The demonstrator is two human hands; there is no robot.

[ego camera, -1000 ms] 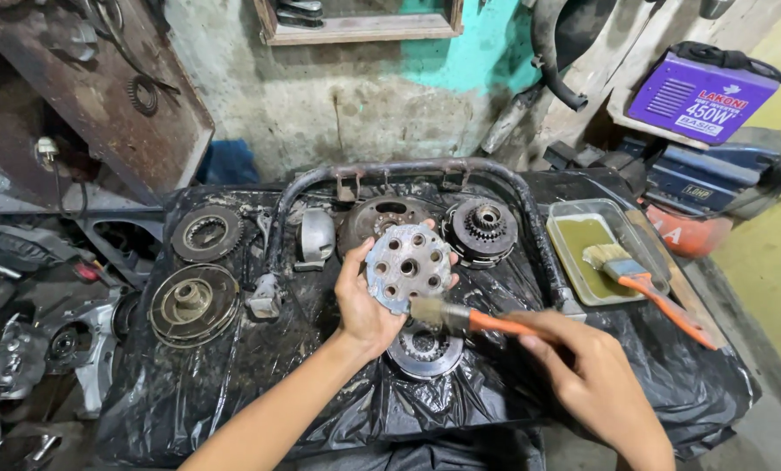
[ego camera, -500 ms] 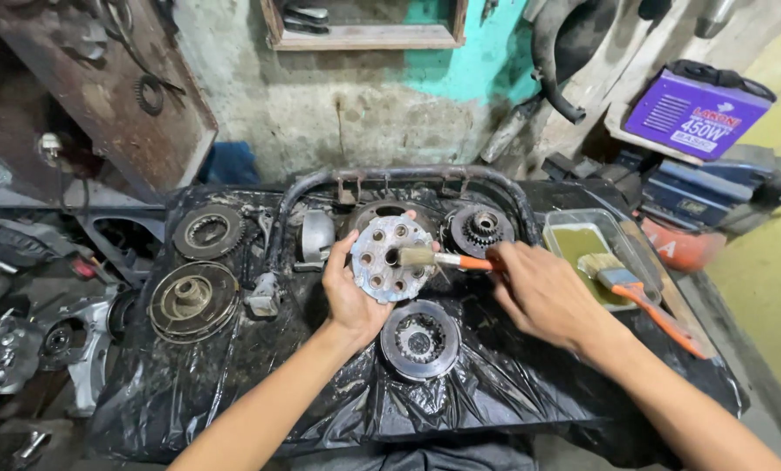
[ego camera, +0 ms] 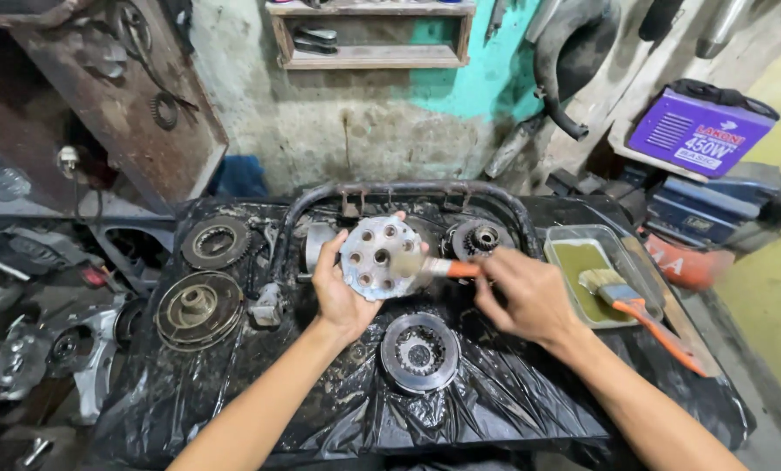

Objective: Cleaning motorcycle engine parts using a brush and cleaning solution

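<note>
Since the previous half-second the brush [ego camera: 432, 267] has stayed on the perforated metal disc [ego camera: 378, 258], and the right hand [ego camera: 523, 295] has shifted only slightly along its stroke; a second ago that hand and the brush were lower, below the disc.

Position of parts. The disc is held up, face toward the camera, above the black plastic sheet [ego camera: 530, 392] that covers the bench. A round toothed clutch part [ego camera: 419, 352] lies on the sheet directly below it. A rectangular tray of greenish liquid [ego camera: 582, 262] sits to the right, with a second, wider brush [ego camera: 635, 305] resting across it.

Procedure, as judged from this view. Keep the disc tilted so loosened dirt runs off toward the sheet, not onto the wrist. Work the bristles into each hole in turn and around the centre bore, using short strokes. Rotate the disc with the supporting hand rather than reaching around it. Reload the brush from the tray when the bristles run dry.

Grip. The left hand [ego camera: 340, 292] cups the disc from behind and below, fingers curled around its left rim, thumb near the lower edge; a closed, firm hold. The right hand is closed around the orange handle near the ferrule, bristles touching the disc's right side.
</note>
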